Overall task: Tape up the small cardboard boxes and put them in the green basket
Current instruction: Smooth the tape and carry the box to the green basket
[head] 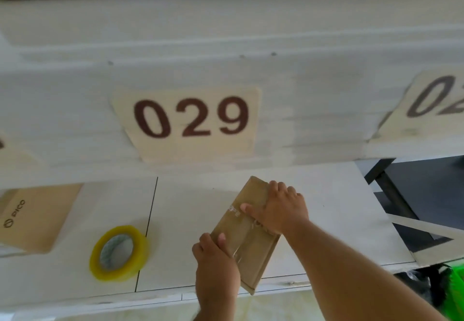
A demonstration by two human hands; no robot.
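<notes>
Head cam: small box (247, 243) btwn 2 hands; L hand (216, 261) grips near edge, R hand (278, 211) grips far side.

two bare forearms are seen, entering from about six o'clock and five o'clock. no sleeves, gloves, watches, rings or bands are worn on the visible parts. the left hand (215, 265) and the right hand (281, 210) are uncovered, with short, unpainted fingernails shown on the thumbs. nothing above the forearms is caught in view.
</notes>
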